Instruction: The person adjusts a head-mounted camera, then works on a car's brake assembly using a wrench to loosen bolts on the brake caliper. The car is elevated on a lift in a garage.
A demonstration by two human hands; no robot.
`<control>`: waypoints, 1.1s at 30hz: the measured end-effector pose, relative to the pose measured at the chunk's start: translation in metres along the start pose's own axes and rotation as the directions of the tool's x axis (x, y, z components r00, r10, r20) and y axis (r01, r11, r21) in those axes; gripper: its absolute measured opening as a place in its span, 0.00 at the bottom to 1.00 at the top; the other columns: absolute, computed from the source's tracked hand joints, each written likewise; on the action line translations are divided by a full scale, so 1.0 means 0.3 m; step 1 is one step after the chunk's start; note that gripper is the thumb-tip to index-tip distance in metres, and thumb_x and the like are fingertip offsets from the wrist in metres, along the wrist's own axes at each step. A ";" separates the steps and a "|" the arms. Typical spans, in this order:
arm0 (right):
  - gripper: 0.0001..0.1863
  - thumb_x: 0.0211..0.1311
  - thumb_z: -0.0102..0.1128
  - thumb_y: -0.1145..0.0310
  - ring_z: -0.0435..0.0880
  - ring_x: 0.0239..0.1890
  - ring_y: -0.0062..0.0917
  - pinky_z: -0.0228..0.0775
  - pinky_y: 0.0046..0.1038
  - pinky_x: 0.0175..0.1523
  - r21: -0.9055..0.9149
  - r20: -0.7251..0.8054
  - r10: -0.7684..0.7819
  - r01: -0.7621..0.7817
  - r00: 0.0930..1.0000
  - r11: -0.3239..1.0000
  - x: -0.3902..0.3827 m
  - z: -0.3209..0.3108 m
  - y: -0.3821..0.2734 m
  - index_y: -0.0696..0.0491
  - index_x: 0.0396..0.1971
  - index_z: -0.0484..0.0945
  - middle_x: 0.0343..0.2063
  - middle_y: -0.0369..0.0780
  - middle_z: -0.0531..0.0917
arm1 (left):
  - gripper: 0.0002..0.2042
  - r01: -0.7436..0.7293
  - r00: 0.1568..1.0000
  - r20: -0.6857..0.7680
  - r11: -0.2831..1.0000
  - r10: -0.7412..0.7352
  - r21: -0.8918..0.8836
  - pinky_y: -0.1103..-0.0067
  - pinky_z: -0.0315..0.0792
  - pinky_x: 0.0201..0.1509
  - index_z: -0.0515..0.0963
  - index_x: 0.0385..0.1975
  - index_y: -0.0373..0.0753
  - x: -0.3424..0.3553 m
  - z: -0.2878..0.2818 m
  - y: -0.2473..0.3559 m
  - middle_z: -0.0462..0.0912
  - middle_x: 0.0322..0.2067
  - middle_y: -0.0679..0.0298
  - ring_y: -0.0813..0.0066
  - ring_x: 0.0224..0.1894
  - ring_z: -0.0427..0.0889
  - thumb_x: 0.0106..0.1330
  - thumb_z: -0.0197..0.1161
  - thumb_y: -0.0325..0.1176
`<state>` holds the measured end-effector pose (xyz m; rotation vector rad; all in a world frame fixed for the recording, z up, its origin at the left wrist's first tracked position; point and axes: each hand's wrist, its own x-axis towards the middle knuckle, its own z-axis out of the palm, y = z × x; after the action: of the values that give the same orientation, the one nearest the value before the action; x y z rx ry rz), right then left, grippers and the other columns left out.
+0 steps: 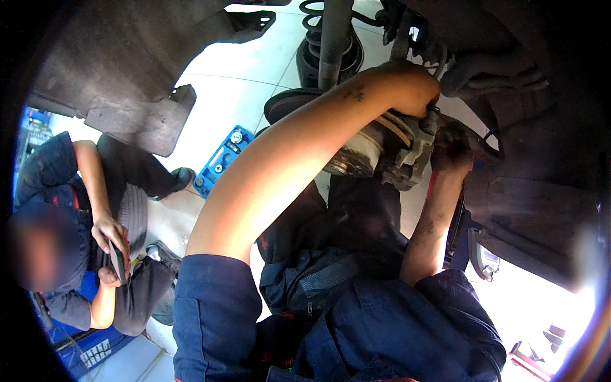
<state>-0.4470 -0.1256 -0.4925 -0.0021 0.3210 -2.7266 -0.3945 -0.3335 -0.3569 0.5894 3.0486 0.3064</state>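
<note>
Under a raised car, my left arm reaches across to the brake caliper (417, 149), a grey metal part beside the brake disc (356, 155). My left hand (415, 89) is bent at the wrist over the caliper's upper end, its fingers hidden behind it. Low on the caliper's right side is my right hand (453, 148), dark with grease. Its fingers look curled closed, but shadow hides what is in them. Above the disc stand a strut (331, 48) and a coil spring (312, 27).
Dark wheel-arch liner (528, 210) closes in on the right; a bent metal panel (137, 121) hangs at upper left. On the floor lies a blue tool case (223, 159) with round metal pieces. Another person, seated at left near a tire (133, 210), holds a phone-like flat object (116, 261).
</note>
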 end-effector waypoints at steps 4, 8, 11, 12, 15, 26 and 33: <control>0.09 0.70 0.41 0.71 0.67 0.27 0.21 0.62 0.23 0.32 -0.303 -0.287 -0.233 0.142 0.929 0.942 -0.053 0.085 0.117 0.55 0.33 0.71 0.25 0.35 0.69 | 0.17 -0.038 0.999 -0.001 0.999 0.038 -0.015 0.65 0.75 0.51 0.80 0.44 0.39 -0.011 0.001 -0.010 0.83 0.40 0.53 0.56 0.45 0.82 0.55 0.65 0.36; 0.10 0.71 0.45 0.66 0.70 0.27 0.21 0.63 0.21 0.34 -0.499 0.156 -0.408 0.428 0.899 0.753 -0.082 0.169 0.089 0.55 0.39 0.73 0.28 0.36 0.75 | 0.17 -0.057 0.998 -0.040 0.998 0.056 -0.009 0.65 0.75 0.51 0.81 0.44 0.39 -0.002 0.008 -0.014 0.83 0.40 0.53 0.56 0.45 0.82 0.54 0.65 0.36; 0.12 0.71 0.48 0.63 0.72 0.29 0.19 0.64 0.22 0.37 -0.830 0.384 -0.411 0.504 0.827 0.239 -0.135 0.323 0.135 0.56 0.40 0.74 0.29 0.37 0.78 | 0.16 -0.021 1.000 -0.017 0.999 0.021 -0.026 0.65 0.76 0.49 0.81 0.42 0.39 -0.008 0.010 -0.011 0.84 0.39 0.52 0.55 0.43 0.83 0.54 0.65 0.36; 0.12 0.71 0.48 0.63 0.72 0.31 0.17 0.64 0.22 0.38 -0.880 0.433 -0.331 0.473 0.838 0.047 -0.148 0.340 0.155 0.57 0.39 0.74 0.29 0.37 0.78 | 0.15 -0.007 1.000 0.002 1.000 0.007 -0.026 0.65 0.76 0.49 0.81 0.41 0.38 -0.011 0.002 -0.011 0.84 0.38 0.52 0.54 0.43 0.83 0.54 0.65 0.36; 0.13 0.71 0.50 0.63 0.73 0.32 0.18 0.65 0.21 0.39 -0.812 0.579 -0.224 0.578 0.784 -0.074 -0.140 0.362 0.172 0.59 0.37 0.75 0.29 0.37 0.79 | 0.14 0.011 0.999 0.033 1.000 -0.011 0.011 0.65 0.76 0.48 0.82 0.41 0.40 -0.018 -0.017 0.000 0.84 0.38 0.52 0.53 0.42 0.83 0.55 0.64 0.37; 0.18 0.72 0.49 0.57 0.71 0.25 0.17 0.61 0.21 0.31 -0.791 0.416 -0.492 0.571 0.765 0.219 -0.107 0.291 0.009 0.59 0.39 0.76 0.30 0.41 0.81 | 0.18 -0.012 1.000 0.021 0.999 0.013 -0.050 0.66 0.74 0.55 0.80 0.48 0.45 -0.024 0.000 -0.021 0.83 0.44 0.55 0.56 0.47 0.81 0.55 0.64 0.35; 0.20 0.73 0.46 0.56 0.80 0.36 0.32 0.68 0.31 0.42 -0.874 0.311 -0.062 0.259 0.948 -0.411 -0.099 0.242 -0.027 0.59 0.45 0.74 0.30 0.45 0.81 | 0.18 -0.003 1.000 -0.004 0.999 0.003 -0.053 0.67 0.74 0.54 0.80 0.47 0.43 -0.021 0.001 -0.016 0.83 0.43 0.54 0.56 0.47 0.81 0.54 0.64 0.34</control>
<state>-0.4194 -0.1233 -0.4186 -0.7641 2.7436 -1.4748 -0.3903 -0.3400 -0.3582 0.5915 3.0329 0.3876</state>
